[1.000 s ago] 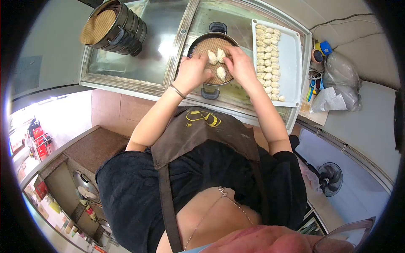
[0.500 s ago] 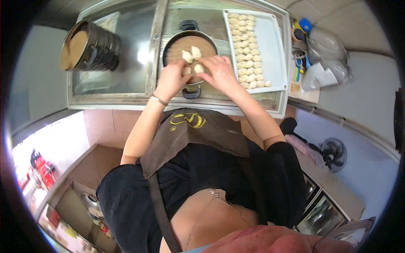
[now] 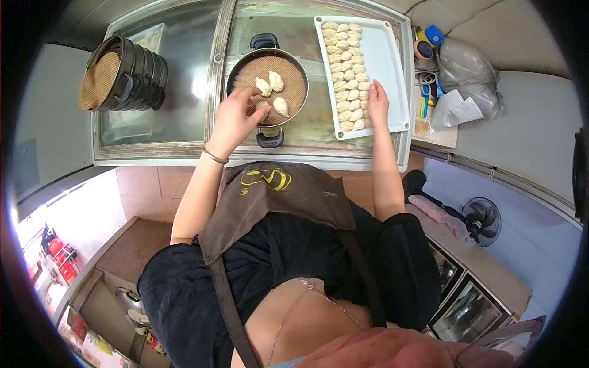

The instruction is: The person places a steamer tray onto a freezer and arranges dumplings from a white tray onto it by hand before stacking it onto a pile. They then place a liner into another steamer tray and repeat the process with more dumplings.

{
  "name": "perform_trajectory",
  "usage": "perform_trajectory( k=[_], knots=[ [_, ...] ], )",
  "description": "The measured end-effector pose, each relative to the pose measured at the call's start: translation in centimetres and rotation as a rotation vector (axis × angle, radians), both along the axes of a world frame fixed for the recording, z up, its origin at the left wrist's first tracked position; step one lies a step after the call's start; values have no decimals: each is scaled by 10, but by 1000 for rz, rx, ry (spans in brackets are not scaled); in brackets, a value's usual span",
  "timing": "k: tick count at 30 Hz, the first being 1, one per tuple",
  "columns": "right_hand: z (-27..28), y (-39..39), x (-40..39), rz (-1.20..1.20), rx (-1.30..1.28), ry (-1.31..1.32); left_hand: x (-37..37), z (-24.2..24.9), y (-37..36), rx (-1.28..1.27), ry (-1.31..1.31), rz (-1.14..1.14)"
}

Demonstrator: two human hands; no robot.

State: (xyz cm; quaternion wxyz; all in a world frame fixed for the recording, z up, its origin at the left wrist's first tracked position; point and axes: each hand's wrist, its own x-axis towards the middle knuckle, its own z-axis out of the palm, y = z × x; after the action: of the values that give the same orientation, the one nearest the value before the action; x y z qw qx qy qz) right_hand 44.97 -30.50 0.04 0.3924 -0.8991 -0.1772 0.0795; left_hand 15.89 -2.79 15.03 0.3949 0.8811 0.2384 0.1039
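A dumpling [image 3: 262, 105] is flanked by the left hand's [image 3: 236, 119] parted thumb and fingers; the right hand [image 3: 379, 105], its grip indiscernible, is now held over the tray [image 3: 381, 52], no longer the pan [image 3: 289, 66].

One pale pleated dumpling [image 3: 262, 105] was partly hidden by fingers [image 3: 246, 93] of the left hand [image 3: 234, 119], contents of the grey plastic bags [image 3: 467, 66] were obscured

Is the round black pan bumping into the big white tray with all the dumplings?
Apart. The head view shows it: a strip of glass countertop runs between the pan and the tray.
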Motion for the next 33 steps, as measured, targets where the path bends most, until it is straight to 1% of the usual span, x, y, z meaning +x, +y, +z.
perform_trajectory(
  k=[1, 2, 4, 8, 10, 11, 13, 14, 16, 17, 19, 22, 26, 28, 29, 31, 33],
  knots=[
    [0, 1, 4, -58, -1, 27, -1, 0, 1, -7, -6, 9],
    [0, 3, 9, -56, 0, 29, -2, 0, 2, -6, -4, 10],
    [-5, 5, 21, 1, -225, 15, -4, -1, 5, -25, -19, 27],
    [-4, 14, 25, 74, -258, -21, -9, 1, 11, -13, -9, 43],
    [20, 20, 18, 21, -335, 100, -11, 0, 14, -14, -11, 42],
    [27, 23, 18, 25, -337, 101, -11, -1, 15, -15, -10, 47],
    [33, 24, 20, 22, -425, 78, -11, -3, 16, -20, -45, 47],
    [26, 22, 19, 24, -425, 79, -12, -3, 16, -20, -44, 49],
    [14, 20, 15, 139, -446, -267, -11, -1, 17, -23, -36, 50],
    [12, 20, 20, 142, -442, -270, -12, -2, 19, -19, -38, 55],
    [27, 22, 19, 61, -502, 27, -15, -4, 20, -15, -60, 62],
    [47, 24, 18, 21, -504, 56, -14, 0, 21, -39, -24, 71],
    [19, 14, 31, 81, -561, 100, -14, -3, 22, -22, -79, 68],
    [21, 14, 23, 82, -475, 27, -15, -1, 23, -60, -14, 75],
    [22, 13, 20, 85, -476, 27, -15, -1, 23, -61, -13, 77],
    [43, 21, 6, 82, -401, 18, -14, -2, 23, -72, -17, 69],
    [42, 20, 4, 86, -359, 15, -12, -2, 20, -74, -25, 63]
  ],
)
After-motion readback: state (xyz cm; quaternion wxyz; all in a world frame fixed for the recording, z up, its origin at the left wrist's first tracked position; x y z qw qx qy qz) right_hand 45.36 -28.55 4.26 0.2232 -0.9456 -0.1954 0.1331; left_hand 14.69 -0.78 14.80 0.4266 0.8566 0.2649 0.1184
